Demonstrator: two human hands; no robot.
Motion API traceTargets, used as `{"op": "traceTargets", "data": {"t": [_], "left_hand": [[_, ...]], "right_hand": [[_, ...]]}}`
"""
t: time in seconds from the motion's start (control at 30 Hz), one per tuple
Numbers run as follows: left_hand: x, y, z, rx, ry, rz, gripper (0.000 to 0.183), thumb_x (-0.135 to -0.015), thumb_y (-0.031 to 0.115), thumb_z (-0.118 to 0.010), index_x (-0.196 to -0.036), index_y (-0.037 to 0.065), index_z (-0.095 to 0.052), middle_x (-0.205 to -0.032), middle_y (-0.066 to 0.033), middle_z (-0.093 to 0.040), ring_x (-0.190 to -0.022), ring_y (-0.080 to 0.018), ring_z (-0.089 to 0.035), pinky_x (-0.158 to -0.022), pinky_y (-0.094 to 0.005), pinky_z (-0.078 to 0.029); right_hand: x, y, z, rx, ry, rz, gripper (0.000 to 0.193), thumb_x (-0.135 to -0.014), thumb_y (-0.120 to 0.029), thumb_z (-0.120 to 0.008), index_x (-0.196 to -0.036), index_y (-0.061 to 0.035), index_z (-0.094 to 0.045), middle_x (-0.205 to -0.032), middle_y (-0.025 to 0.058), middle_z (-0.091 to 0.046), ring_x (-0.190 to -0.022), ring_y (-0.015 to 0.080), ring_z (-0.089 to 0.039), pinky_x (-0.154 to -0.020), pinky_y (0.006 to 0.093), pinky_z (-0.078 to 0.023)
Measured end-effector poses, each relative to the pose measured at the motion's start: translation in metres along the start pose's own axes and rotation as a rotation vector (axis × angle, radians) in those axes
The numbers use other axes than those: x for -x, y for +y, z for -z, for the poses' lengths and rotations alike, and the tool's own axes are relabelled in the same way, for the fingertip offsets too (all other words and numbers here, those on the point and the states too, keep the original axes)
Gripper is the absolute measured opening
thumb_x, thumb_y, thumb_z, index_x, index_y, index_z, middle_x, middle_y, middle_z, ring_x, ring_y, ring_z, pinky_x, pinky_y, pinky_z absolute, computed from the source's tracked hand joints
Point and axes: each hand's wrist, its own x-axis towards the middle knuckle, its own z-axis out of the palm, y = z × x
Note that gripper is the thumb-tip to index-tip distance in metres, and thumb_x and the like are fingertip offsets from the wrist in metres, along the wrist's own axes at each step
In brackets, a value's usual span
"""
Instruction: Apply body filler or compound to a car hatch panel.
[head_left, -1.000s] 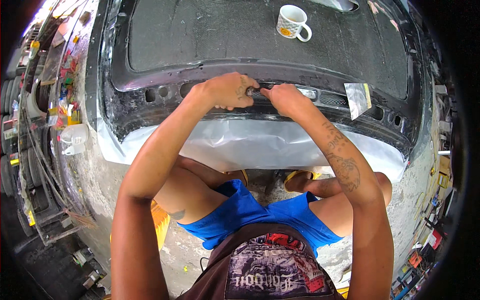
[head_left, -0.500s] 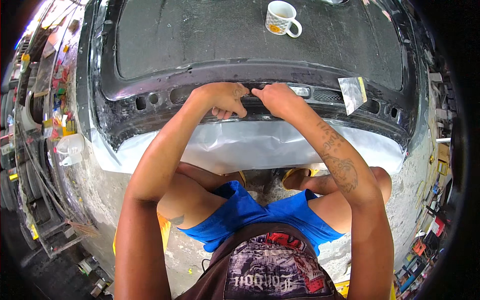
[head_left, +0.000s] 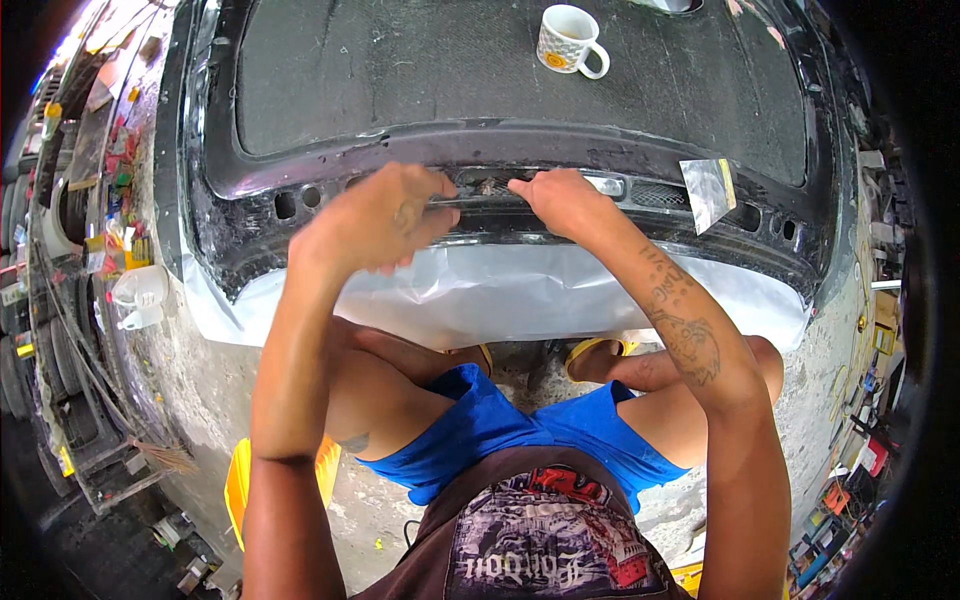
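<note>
A black car hood lies with its ribbed underside up, its slotted front edge towards me. My left hand is over that edge on the left, smeared by motion, thumb and fingers apart, with nothing visible between them. My right hand rests at the middle slots, fingers curled and the index tip pointing left. Whatever its fingers pinch is hidden. Left of that fingertip, a slot shows a small patch of mesh. To the right of the hand are a pale strip and dark mesh.
A patterned white mug stands on the hood. A small clear plastic bag lies on its right front edge. Silvery sheeting hangs below the edge. Plastic jugs stand on the floor at left, and shelves with tools line both sides.
My left hand has drawn away to the left from the middle slot, uncovering the mesh there. The right hand has stayed almost in place.
</note>
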Motion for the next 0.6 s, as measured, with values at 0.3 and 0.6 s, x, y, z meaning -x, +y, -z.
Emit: {"op": "traceTargets", "data": {"t": [0.3, 0.6], "left_hand": [[-0.024, -0.053, -0.051, -0.162, 0.242, -0.265, 0.062, -0.092, 0.024, -0.061, -0.145, 0.004, -0.036, -0.060, -0.0201, -0.058, -0.049, -0.0301, -0.059, -0.061, -0.0415, -0.049], [-0.033, -0.047, -0.050, -0.217, 0.255, -0.223, 0.061, -0.092, 0.029, -0.062, -0.144, 0.005, -0.040, -0.069, -0.0222, -0.059, -0.075, -0.0398, -0.061, -0.074, -0.0457, -0.048]], "right_hand": [[0.001, -0.006, 0.005, -0.011, -0.026, -0.009, 0.027, -0.098, -0.013, -0.044, -0.115, -0.0098, -0.065, -0.085, 0.0141, -0.069, -0.082, 0.0323, -0.069, -0.070, 0.0445, -0.055], [0.003, -0.001, -0.003, -0.057, 0.005, 0.021, 0.035, -0.087, -0.003, -0.053, -0.120, -0.0062, -0.061, -0.074, 0.0139, -0.066, -0.072, 0.0322, -0.067, -0.064, 0.0438, -0.054]]}}
